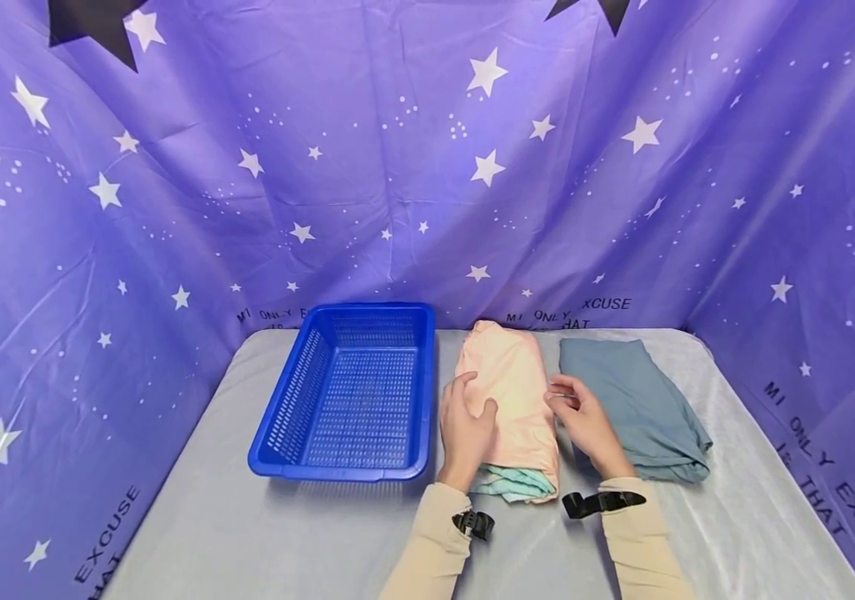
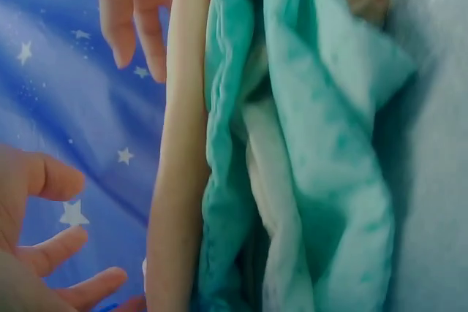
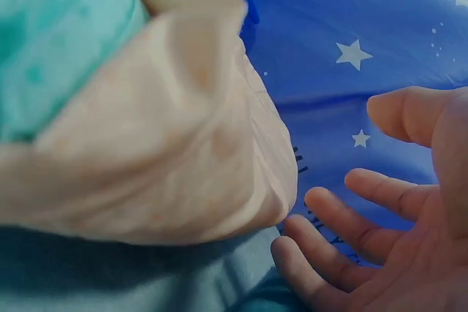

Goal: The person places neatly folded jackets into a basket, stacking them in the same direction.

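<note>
A folded peach cloth bundle [image 1: 508, 392] lies on the table, with mint-green fabric [image 1: 514, 482] showing at its near end. The layered green folds [image 2: 322, 151] fill the middle of the left wrist view. My left hand [image 1: 467, 429] is at the bundle's left side, fingers spread and loosely bent, thumb over its edge. On the other side my right hand [image 1: 583, 421] has its fingertips right at the bundle's right edge. In the right wrist view the right hand's fingers [image 3: 351, 224] are apart, with nothing between them and the thumb.
A blue plastic basket [image 1: 367, 408] with perforated walls stands to the left of the bundle. To the right lies a folded grey-blue cloth [image 1: 633, 408]. The table [image 1: 307, 542] has a pale grey cover, and a purple star-print curtain [image 1: 397, 167] encloses it.
</note>
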Demonstrator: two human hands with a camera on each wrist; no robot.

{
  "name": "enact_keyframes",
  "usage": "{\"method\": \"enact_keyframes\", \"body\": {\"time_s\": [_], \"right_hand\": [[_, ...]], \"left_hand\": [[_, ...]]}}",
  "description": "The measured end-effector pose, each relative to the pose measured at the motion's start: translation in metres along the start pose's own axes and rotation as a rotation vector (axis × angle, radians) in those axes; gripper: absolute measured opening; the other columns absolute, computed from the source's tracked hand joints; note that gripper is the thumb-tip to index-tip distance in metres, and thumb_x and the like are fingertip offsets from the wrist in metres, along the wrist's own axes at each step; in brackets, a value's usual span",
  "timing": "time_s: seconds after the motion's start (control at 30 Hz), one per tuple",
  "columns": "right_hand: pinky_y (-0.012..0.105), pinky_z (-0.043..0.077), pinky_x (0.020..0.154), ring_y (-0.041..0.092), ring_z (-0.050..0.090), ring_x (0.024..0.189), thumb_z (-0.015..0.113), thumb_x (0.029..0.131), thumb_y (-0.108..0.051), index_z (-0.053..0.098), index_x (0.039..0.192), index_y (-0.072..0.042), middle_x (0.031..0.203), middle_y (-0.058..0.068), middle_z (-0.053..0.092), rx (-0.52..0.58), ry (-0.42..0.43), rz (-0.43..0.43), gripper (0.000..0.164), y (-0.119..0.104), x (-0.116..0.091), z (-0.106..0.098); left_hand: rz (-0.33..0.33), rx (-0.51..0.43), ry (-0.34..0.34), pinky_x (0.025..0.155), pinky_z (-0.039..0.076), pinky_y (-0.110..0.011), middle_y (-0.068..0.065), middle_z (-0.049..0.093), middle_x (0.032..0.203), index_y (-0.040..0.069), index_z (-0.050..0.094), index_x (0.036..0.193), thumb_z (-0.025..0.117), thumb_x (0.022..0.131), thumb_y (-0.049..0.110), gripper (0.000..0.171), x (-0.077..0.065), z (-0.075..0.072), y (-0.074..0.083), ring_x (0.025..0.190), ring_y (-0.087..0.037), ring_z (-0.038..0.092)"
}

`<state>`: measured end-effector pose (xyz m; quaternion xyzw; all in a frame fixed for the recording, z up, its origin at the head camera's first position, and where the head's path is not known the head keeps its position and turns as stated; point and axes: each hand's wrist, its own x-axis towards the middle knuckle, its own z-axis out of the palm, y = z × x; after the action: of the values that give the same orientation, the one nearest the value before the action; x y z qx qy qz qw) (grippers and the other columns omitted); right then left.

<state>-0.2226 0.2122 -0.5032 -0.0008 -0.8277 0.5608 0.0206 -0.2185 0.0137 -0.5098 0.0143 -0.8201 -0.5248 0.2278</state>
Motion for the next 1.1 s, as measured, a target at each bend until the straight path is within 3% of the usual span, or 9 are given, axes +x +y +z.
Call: {"method": "enact_keyframes", "body": {"time_s": [0.1,0.3,0.53,0.63,0.8,1.1], "right_hand": [[0.014,0.046,0.086,0.009,0.054,0.111,0.057,0.106,-0.026,0.044,0.149,0.0,0.146,0.023,0.053,0.008,-0.006,0.022,0.052,0.003,0.002,0.0],[0.018,0.053,0.092,0.013,0.057,0.117,0.055,0.106,-0.021,0.027,0.158,0.001,0.157,0.025,0.038,0.122,-0.055,0.091,0.062,0.009,0.01,0.006],[0.03,0.05,0.102,0.039,0.054,0.134,0.054,0.106,-0.025,0.009,0.164,-0.004,0.16,0.027,0.033,0.149,-0.102,0.164,0.076,0.015,0.015,0.016],[0.031,0.048,0.103,0.038,0.052,0.136,0.056,0.105,-0.027,0.008,0.164,-0.005,0.157,0.027,0.038,0.135,-0.113,0.202,0.078,0.019,0.015,0.019],[0.027,0.048,0.094,0.033,0.056,0.127,0.057,0.104,-0.029,0.012,0.163,-0.002,0.148,0.028,0.049,0.121,-0.117,0.231,0.079,0.027,0.014,0.021],[0.033,0.051,0.097,0.032,0.058,0.125,0.055,0.105,-0.028,0.013,0.162,-0.001,0.149,0.03,0.049,0.142,-0.119,0.233,0.075,0.033,0.015,0.023]], "left_hand": [[-0.013,0.024,-0.008,0.103,0.046,-0.05,-0.011,0.066,0.13,0.01,0.066,0.129,0.073,0.078,0.01,0.052,0.003,0.001,-0.008,0.122,-0.034,0.06],[-0.137,-0.012,-0.073,0.114,0.041,-0.052,-0.016,0.054,0.149,0.008,0.049,0.15,0.072,0.08,0.012,0.074,0.001,0.003,-0.024,0.139,-0.036,0.051],[-0.239,-0.024,-0.111,0.114,0.041,-0.055,-0.02,0.049,0.154,0.016,0.031,0.161,0.073,0.081,0.021,0.091,0.004,0.002,-0.035,0.14,-0.039,0.049],[-0.281,-0.034,-0.127,0.111,0.044,-0.055,-0.02,0.052,0.151,0.017,0.029,0.162,0.073,0.082,0.023,0.091,0.004,0.001,-0.037,0.137,-0.04,0.053],[-0.292,-0.041,-0.151,0.11,0.045,-0.055,-0.025,0.053,0.149,0.012,0.028,0.162,0.073,0.083,0.025,0.093,0.003,0.005,-0.037,0.134,-0.042,0.055],[-0.297,-0.028,-0.162,0.107,0.047,-0.057,-0.028,0.055,0.146,0.011,0.029,0.161,0.074,0.081,0.026,0.093,0.003,0.006,-0.032,0.131,-0.045,0.056]]}}
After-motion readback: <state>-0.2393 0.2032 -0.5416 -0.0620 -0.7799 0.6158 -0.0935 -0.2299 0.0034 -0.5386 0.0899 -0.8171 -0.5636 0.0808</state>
